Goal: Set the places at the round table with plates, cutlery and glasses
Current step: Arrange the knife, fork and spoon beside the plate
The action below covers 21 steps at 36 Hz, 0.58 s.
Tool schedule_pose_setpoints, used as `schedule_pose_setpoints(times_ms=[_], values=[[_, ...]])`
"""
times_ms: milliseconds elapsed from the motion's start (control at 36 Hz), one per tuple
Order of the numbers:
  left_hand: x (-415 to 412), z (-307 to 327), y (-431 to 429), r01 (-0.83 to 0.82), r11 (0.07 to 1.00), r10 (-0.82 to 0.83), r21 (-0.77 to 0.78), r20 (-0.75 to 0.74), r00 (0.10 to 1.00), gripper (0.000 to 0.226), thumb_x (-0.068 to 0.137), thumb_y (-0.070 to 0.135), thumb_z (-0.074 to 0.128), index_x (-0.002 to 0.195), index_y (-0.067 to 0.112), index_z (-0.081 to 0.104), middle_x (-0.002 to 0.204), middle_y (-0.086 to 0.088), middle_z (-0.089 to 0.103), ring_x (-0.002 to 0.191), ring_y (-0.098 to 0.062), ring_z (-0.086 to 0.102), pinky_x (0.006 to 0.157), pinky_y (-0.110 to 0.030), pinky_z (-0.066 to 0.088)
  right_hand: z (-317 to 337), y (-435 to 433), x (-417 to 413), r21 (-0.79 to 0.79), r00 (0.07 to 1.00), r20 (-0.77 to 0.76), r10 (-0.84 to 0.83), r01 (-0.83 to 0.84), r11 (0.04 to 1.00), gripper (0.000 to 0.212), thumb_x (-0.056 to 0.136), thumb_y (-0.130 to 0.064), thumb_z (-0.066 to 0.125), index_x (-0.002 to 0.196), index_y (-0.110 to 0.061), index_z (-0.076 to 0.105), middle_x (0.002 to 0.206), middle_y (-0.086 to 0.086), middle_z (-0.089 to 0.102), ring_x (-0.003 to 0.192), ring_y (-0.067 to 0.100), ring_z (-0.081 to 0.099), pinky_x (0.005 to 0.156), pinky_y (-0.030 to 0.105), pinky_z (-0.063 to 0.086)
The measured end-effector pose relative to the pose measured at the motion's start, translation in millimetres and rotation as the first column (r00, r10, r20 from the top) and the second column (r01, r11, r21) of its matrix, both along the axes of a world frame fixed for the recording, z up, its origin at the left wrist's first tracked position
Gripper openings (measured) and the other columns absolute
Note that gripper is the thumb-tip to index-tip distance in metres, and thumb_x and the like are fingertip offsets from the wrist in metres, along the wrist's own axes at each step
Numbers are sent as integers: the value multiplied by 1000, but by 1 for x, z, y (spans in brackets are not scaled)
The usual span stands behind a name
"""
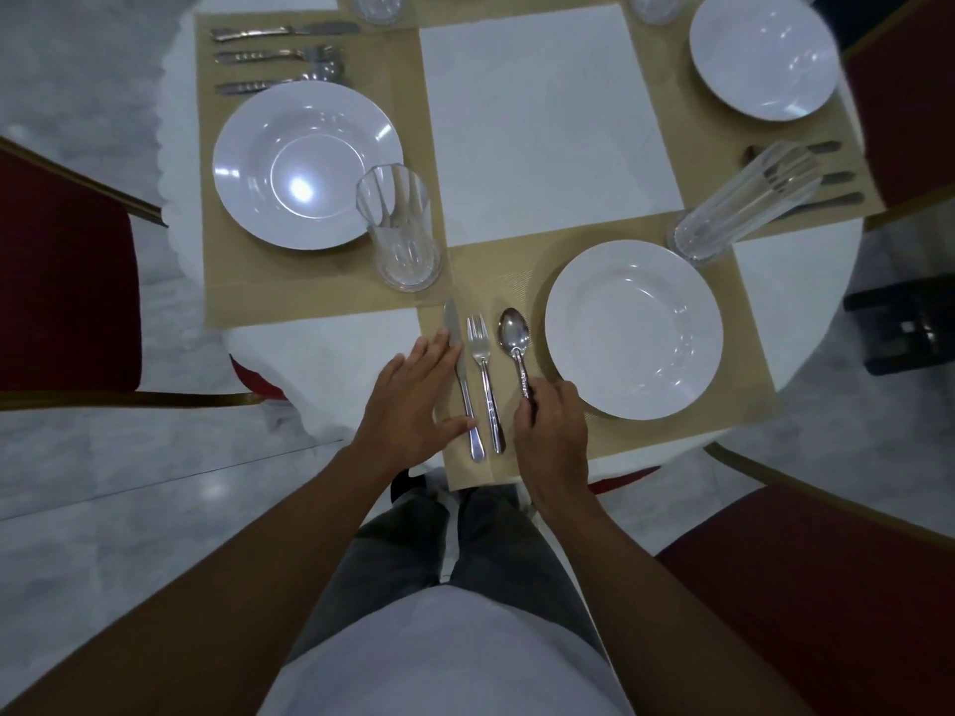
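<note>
Knife [463, 390], fork [486, 385], spoon [518, 348] beside white plate [633, 330]

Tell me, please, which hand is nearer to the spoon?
Right. The right hand grips the handle of the spoon; the left hand rests open against the knife, beyond the fork.

White round table [542, 121] — tan placemats [310, 297] atop.

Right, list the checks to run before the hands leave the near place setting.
1. White plate on placemat: ok.
2. Knife, fork, spoon side by side left of the plate: ok.
3. Spoon handle end level with the others: cannot tell, right hand covers it.
4. Glass standing beyond the plate: ok.
5. Hands off cutlery: not ok; left hand touches knife, right hand grips spoon.
</note>
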<state>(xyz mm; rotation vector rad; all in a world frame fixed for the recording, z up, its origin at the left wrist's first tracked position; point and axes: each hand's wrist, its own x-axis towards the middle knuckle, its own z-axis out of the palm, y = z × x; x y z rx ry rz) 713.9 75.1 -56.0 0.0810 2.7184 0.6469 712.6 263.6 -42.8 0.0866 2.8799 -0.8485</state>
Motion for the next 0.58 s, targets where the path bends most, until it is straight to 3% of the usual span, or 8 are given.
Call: schedule_pose_setpoints(times_ms=[56,167,361,472,528,583], values=[[0,0,0,5,1000,-5,-11,6,1000,99,82,70,55,157,24,10,165,4,1,152,-20,3,122,-44,12,-4,3,-1,-19,1000,21,-12,13,1000,23,100,-16,55,120,-9,64,112,10,59,96,16,52,83,31,48],[0,-2,0,12,1000,-12,-27,11,1000,98,83,71,53,157,25,9,165,5,0,152,-19,2,122,-43,10,0,-2,4,16,999,-16,-32,32,999,22,100,-11,62,118,1,67,104,17,66,89,24,63,79,39,60],[2,-3,-1,31,998,-30,-48,16,999,98,83,72,52,157,26,8,165,6,-2,152,-19,0,122,-42,8,-1,0,4,-37,998,38,-43,44,998,23,96,-6,66,117,2,67,104,19,65,89,27,63,78,42,60],[2,-1,1,34,998,-34,-55,16,999,98,83,72,51,157,25,8,165,5,-3,152,-19,-1,123,-42,9,-2,1,4,-66,999,-25,-43,42,997,24,100,-18,56,122,-13,64,113,7,59,98,19,56,82,31,49],[2,0,2,36,997,-35,-64,12,999,98,84,72,50,157,24,8,165,4,-4,152,-20,-1,123,-43,9,6,-4,5,-129,1000,2,0,0,992,18,94,-13,68,112,-7,68,105,9,65,91,20,60,77,31,52],[2,1,3,43,996,-42,-80,13,999,97,84,73,48,157,24,7,165,3,-3,152,-21,-1,123,-43,10,4,-9,8,-36,993,-67,96,-99,994,19,91,-10,73,108,-5,69,101,11,67,88,22,64,75,28,52]])
